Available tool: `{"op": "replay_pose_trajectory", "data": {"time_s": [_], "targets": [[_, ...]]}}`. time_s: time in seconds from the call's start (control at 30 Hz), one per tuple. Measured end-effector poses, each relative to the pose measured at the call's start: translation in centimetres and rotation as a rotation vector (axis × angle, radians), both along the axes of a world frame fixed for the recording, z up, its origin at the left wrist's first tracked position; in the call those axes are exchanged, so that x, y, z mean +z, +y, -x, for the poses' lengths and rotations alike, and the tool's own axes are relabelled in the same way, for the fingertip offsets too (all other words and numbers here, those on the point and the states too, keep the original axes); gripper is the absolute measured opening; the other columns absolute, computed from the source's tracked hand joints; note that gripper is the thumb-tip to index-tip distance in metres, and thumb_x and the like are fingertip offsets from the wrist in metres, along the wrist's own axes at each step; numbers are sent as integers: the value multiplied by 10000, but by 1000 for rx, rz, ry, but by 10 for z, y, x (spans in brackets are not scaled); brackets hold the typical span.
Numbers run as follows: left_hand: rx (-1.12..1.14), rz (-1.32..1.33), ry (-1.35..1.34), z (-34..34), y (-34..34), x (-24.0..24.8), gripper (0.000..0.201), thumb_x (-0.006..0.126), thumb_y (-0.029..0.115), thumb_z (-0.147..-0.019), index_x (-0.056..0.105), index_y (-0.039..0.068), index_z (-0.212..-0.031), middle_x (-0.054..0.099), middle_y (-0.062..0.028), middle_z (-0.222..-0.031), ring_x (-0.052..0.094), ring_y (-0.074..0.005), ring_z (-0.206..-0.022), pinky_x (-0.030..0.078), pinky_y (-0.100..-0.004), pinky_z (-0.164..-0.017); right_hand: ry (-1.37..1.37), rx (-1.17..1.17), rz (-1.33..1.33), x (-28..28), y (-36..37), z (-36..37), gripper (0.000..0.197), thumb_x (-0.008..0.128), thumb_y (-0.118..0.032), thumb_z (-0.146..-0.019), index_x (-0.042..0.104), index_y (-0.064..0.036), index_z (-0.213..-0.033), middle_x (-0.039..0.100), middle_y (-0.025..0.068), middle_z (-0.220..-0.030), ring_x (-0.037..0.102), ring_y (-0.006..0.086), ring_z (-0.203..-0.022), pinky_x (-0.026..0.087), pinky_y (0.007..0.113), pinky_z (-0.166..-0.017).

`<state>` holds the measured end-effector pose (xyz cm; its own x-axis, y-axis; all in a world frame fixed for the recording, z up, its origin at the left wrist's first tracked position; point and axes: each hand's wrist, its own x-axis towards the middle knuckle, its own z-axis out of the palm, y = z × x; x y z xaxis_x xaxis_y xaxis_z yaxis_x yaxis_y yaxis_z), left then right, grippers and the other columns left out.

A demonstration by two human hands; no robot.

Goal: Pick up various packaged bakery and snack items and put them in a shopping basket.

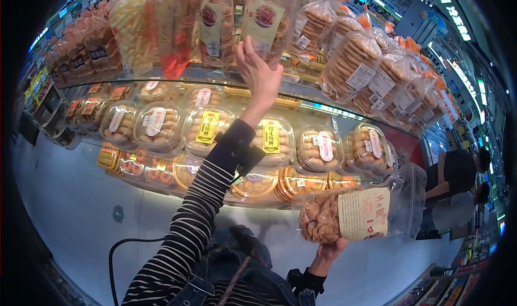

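My left hand (259,73) reaches up to the top shelf, fingers stretched out against the lower front of a clear snack bag (264,16) with a pale green label. I cannot see it wrapped round the bag. Beside that bag, to the left, stands a similar labelled bag (215,20). Low on the right, my right hand (331,249) is closed on the underside of a clear bag of chips (319,217). This bag lies sideways, holds thin brown curled pieces, and has a cream label. Most of the right fingers are hidden beneath it.
Below the glass top shelf (177,80), clear plastic boxes of round pastries (158,124) stand in rows. Bagged flat biscuits (353,64) crowd the upper right, with bagged yellow puffs (132,29) at the upper left. Two people (455,171) are at the right, beyond the shelves.
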<state>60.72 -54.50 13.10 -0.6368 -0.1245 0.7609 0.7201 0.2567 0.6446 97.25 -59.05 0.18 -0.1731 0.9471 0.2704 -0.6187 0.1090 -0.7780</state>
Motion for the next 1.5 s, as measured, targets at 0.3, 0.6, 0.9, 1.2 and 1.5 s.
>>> {"op": "replay_pose_trajectory", "data": {"time_s": [0.3,0.6,0.9,1.2,1.5], "targets": [[-232,56,209,-57,-58,-12,902,666,181,-615,53,29,-1259,72,-231,-1299,114,-373,-1210,159,-444,-979,-75,51,-2,-8,7,0,874,722,-410,-549,310,59,-1161,452,134,-1093,487,229,-973,414,355,-829],[-254,69,279,-60,-121,-25,884,641,105,-599,65,63,-1268,7,-232,-1325,11,-387,-1236,80,-471,-985,-111,155,-37,-6,11,14,816,695,-349,-576,304,48,-1172,441,141,-1111,478,241,-987,401,365,-846],[-512,226,356,-92,-151,-110,626,572,99,-649,192,25,-1141,146,-288,-1247,169,-478,-1158,194,-523,-940,-120,158,-77,0,1,42,812,696,-313,-588,276,18,-1200,424,127,-1135,455,234,-1018,361,349,-883],[-460,238,399,-72,-191,-93,740,527,71,-631,54,84,-1200,-48,-283,-1275,13,-498,-1168,108,-604,-928,-228,57,-274,78,35,98,669,674,-199,-614,344,38,-1146,467,106,-1074,472,192,-966,357,299,-842],[-314,516,527,-63,-208,-117,602,551,138,-596,142,58,-1030,-4,-283,-1211,63,-471,-1093,136,-683,-865,-205,-59,-483,175,63,165,417,651,-72,-664,443,21,-1013,532,68,-900,522,126,-773,423,229,-694]]}}
